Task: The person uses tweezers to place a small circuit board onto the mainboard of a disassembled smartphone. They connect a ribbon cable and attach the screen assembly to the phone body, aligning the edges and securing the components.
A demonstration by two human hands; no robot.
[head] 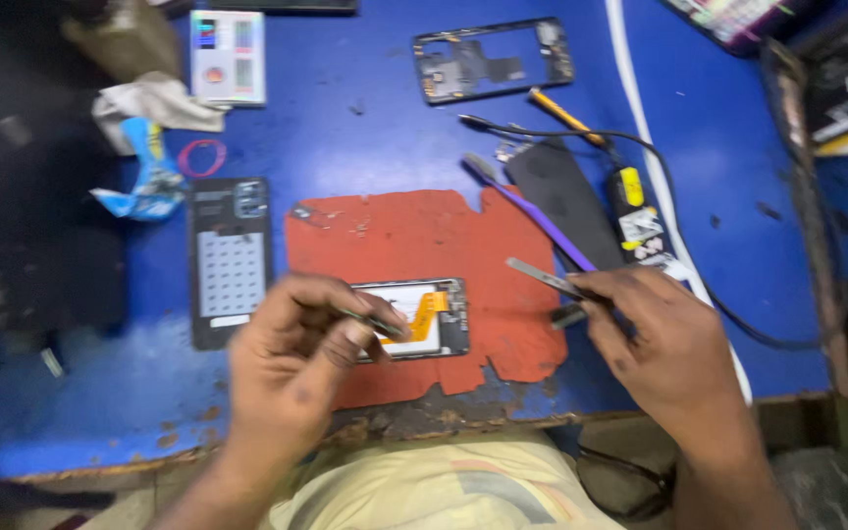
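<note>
Head view: phone (424, 319) near mat (512, 334) edge

Phone repair workshop: dismantled phone frame (494, 59), tweezers (545, 278).

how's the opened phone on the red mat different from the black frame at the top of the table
The opened phone lies on the red mat under the left hand; the black frame lies untouched on the bare blue table. The phone shows a white inside with an orange flex strip; the frame looks dark and hollow. Both are flat rectangles.
</note>
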